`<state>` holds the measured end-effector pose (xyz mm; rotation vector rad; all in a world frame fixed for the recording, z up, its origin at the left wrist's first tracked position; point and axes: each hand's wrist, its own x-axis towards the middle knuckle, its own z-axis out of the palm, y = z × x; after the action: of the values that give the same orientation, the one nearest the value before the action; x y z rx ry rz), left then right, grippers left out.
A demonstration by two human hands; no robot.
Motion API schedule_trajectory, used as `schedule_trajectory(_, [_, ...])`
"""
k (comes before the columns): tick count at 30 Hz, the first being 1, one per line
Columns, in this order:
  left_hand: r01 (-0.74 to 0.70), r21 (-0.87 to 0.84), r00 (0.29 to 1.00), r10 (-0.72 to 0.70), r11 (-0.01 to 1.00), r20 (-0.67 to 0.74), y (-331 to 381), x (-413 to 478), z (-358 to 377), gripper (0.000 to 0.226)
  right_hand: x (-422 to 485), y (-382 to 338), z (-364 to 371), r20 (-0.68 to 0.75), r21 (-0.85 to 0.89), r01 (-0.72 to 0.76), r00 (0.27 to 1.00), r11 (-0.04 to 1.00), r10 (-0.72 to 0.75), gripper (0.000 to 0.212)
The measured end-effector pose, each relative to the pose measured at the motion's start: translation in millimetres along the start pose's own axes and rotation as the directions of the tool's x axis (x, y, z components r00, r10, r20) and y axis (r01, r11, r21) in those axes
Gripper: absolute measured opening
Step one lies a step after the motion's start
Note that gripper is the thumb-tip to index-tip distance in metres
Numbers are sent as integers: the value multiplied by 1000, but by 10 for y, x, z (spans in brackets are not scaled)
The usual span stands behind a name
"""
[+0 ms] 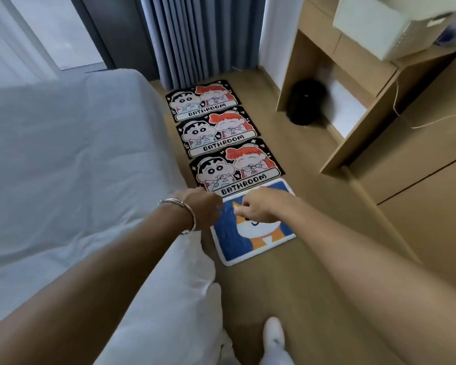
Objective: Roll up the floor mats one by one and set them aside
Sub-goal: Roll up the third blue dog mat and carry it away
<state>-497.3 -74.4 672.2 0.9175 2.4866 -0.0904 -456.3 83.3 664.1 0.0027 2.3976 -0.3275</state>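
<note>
Left hand (203,209) is out over the far left corner of the blue mat (237,245), knuckles up and a bracelet (188,208) on the wrist; its fingers are tucked out of sight under the back of the hand, so I cannot tell whether it grips anything; right hand (258,206) is just beside it, over the far end of the same mat, fingers loosely bent and pointing left, nothing in them; whether either hand touches the pile, I cannot say.

The blue mat lies flat on the floor (313,285) right under both hands, its near end reaching back towards the person; its far edge meets the first black mat (237,167), which sits just beyond the fingertips; past that comes the second black mat (219,133), then the third black mat (203,100), all flat, edge to edge in a row running away to the curtain (195,35).

Bed (63,154) runs along the left of the row, close against it; desk (353,106) stands to the right with a white box (379,25) on top and a black round thing (306,101) beneath; a white shoe (274,335) shows at the bottom.
</note>
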Motion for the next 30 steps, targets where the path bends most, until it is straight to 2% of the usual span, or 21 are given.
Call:
schedule_trajectory(4, [-1,-33,994,4,999,113,-66,705,988,20,678,459,679,88,3,-57,994,998,57,43])
schedule_trajectory(8, [-28,-59,990,36,998,137,-148,1313,1948,18,1449,871,1471,138,66,-116,985,991,106,36])
schedule_trajectory(11, [-27,-46,991,33,999,131,-192,1791,2568,23,2087,1119,1996,149,67,-116,983,991,105,32])
schedule_trajectory(14, [39,-46,978,-29,998,208,-159,2253,3254,32,2708,1336,2567,139,65,-117,984,991,107,35])
schedule_trajectory(19, [60,23,893,-64,998,445,29,2873,4437,39,3634,1684,3731,191,129,-156,973,979,129,38])
schedule_trajectory(22, [217,23,792,-190,976,580,-2,3254,5035,63,4153,1799,4323,220,143,-140,970,980,107,27])
schedule_trajectory(23, [259,24,783,-225,966,581,-48,3367,5207,68,4312,1818,4488,212,155,-144,971,977,109,28])
schedule_trajectory(25, [277,25,819,-249,961,516,-159,3537,5510,70,4600,1826,4780,203,177,-171,970,969,134,40])
schedule_trajectory(28, [183,75,916,-198,980,349,-462,3757,5883,77,5001,1774,5105,157,193,-176,977,965,147,40])
schedule_trajectory(30, [103,81,950,-122,991,288,-707,3904,6051,78,5218,1701,5219,88,205,-165,985,965,150,43])
